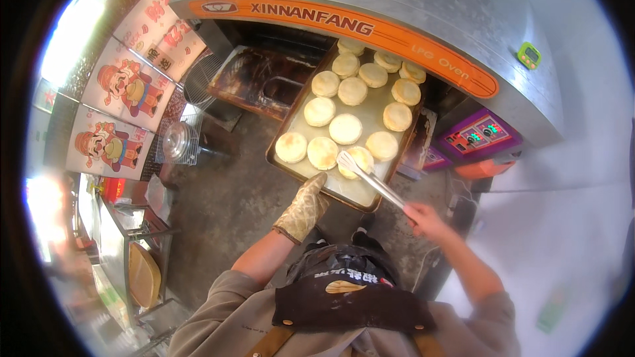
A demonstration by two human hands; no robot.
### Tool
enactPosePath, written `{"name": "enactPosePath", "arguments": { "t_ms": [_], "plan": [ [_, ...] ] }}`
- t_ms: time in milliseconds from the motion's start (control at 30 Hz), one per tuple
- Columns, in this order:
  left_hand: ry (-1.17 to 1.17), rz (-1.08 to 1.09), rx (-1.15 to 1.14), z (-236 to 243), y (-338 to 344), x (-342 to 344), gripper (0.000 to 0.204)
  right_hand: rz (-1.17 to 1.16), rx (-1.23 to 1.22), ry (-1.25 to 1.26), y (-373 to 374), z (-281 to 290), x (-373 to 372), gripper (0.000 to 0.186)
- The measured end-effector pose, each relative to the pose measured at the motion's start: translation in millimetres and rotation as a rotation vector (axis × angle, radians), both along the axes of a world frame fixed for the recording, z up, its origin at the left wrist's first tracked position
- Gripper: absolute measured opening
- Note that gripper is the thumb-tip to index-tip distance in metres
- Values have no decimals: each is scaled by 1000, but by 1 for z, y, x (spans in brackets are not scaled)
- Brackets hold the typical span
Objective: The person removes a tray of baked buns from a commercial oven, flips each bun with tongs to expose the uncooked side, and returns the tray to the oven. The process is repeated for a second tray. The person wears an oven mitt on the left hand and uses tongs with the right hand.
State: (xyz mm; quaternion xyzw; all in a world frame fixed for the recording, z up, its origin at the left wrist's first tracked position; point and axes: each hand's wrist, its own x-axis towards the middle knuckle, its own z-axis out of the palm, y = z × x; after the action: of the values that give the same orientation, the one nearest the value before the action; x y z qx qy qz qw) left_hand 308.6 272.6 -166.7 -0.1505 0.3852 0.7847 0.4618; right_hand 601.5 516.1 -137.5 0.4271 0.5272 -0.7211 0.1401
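Observation:
A baking tray (278,158) full of round, flat golden buns (322,153) sticks out of the oven mouth, its far end still inside. Covered by a patterned oven mitt, my left hand (303,211) is closed on the tray's near edge. My right hand (426,220) is wrapped round the handle end of metal tongs (383,188). The tips of the tongs lie over a bun (360,157) in the front row near the tray's right side. Whether they grip that bun cannot be made out. Pale lining shows at the tray's front corner.
Above the tray runs the oven's orange front strip (317,16), with a green timer (529,55) on its metal hood. Left of the tray is a dark, stained pan (248,82). A purple control panel (479,135) sits at right. Wire racks (192,125) and a metal shelf unit (132,225) stand left.

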Motion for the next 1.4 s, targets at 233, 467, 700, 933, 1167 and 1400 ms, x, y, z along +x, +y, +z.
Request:
{"name": "enactPosePath", "arguments": {
  "t_ms": [233, 467, 700, 933, 1167, 1400],
  "plan": [
    [-20, -10, 140, 8, -5, 1, 40, 375, 1502, 116, -70, 26, 35, 59],
    [-58, -46, 147, -6, -13, -6, 41, 484, 1651, -88, -115, 58, 60, 61],
    [-62, 7, 252, -21, -14, -6, 45, 422, 1405, -120, -145, 106, 88, 59],
    [-125, 89, 247, -6, -9, -1, 50, 181, 507, -85, -27, 106, -15, 59],
    [-96, 203, 180, 10, -4, 11, 44, 343, 20, -193, 113, 112, -116, 40],
    [-71, 195, 240, 20, -2, 11, 50, 374, -197, -174, 146, 63, -140, 34]
  ]
}}
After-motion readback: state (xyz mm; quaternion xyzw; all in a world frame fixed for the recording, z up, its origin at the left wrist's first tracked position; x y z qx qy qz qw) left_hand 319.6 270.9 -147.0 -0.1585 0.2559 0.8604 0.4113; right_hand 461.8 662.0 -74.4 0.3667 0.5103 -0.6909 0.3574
